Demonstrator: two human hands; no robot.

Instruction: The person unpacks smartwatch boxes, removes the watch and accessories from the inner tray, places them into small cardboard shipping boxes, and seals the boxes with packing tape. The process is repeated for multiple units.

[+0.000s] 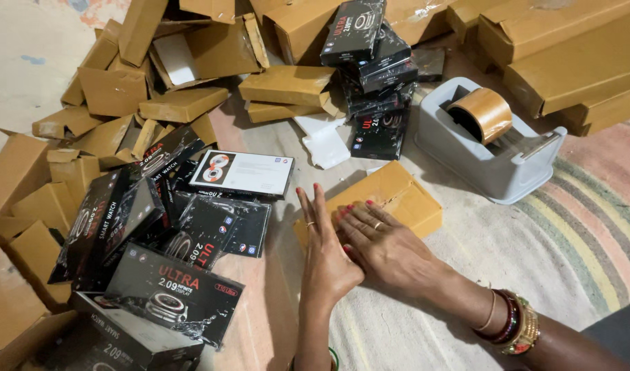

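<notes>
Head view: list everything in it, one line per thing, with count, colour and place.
Closed cardboard box: one, tan, centre, under both hands.
Loose cardboard boxes: many, tan, heaped along the left side and top.
Watch boxes, left pile: about ten, black and glossy, lower left.
Watch boxes, upper stack: several, black, top centre.
White-faced box: one, white, beside the left pile.
White plastic trays: two or so, white, centre.
Tape dispenser: one, grey, right of centre.
Tape roll: one, brown, on the dispenser.
Rug: one, striped, right.
Left hand: edge-on against the box's left end, ring, red nails.
Right hand: flat on the box, ring, bangles at the wrist.
</notes>
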